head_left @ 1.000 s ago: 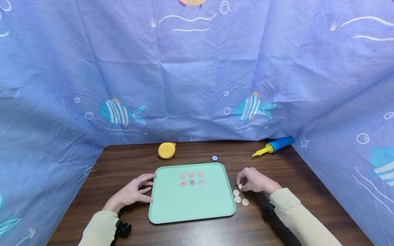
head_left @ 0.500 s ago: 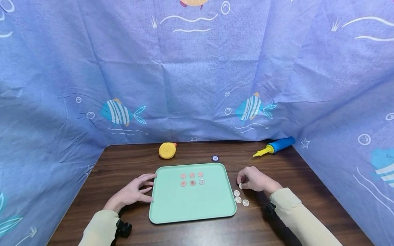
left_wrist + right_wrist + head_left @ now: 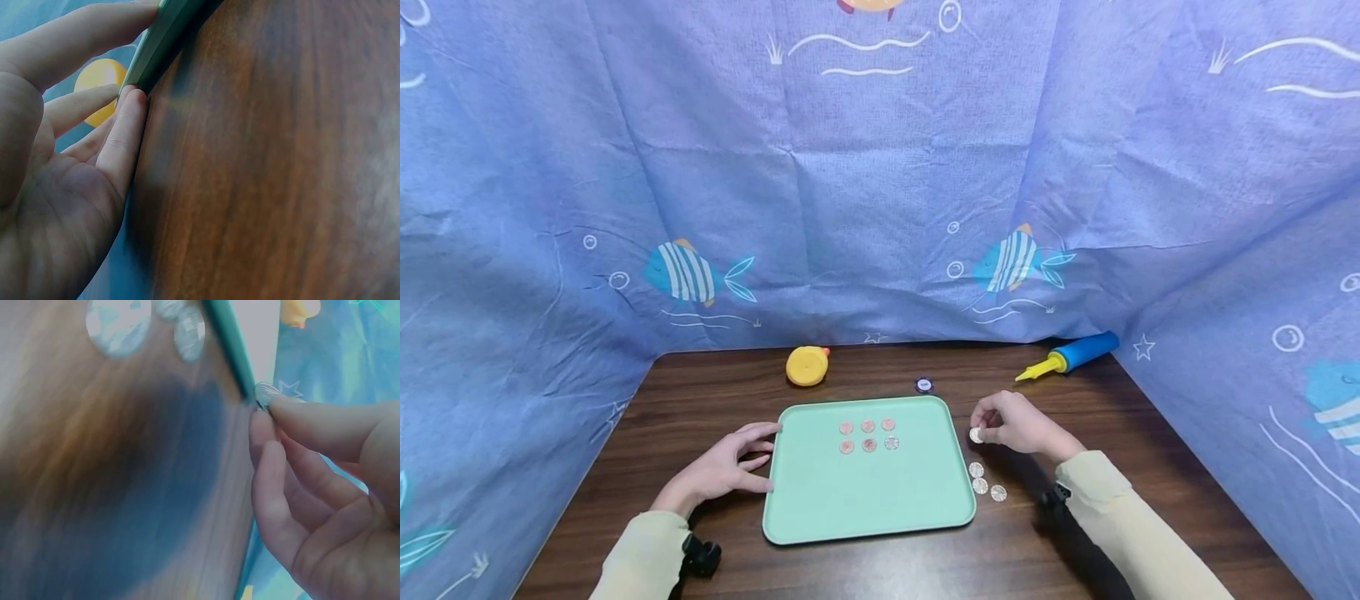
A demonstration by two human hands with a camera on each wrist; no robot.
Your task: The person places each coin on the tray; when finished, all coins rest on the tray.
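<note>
In the head view a silver-coloured coin [image 3: 976,435] sat right of centre in the lower half, pinched between the thumb and fingers of the right hand [image 3: 1021,423], just beside the right edge of a mint-green tray [image 3: 865,500]; as a round disc it offered no long axis, and in the right-wrist view it looked tilted, partly covered by the thumb; the tray, its longer side running across the frame, lay to the left of those fingers, and a coming move seemed to turn on that sideways relation, with the right hand being the nearer one; the left hand [image 3: 722,467] was at the tray's left edge, its fingers spread apart and fingertips touching the rim; in the tray's upper half lay two rows of three, five copper-coloured coins [image 3: 868,445] and a lone silver-coloured one [image 3: 891,443] at the group's lower right; three loose silver-coloured coins [image 3: 980,486] lay on the wooden table [image 3: 700,383], below the right hand in the frame; a poker chip [image 3: 924,385] lay above the tray's upper edge.
</note>
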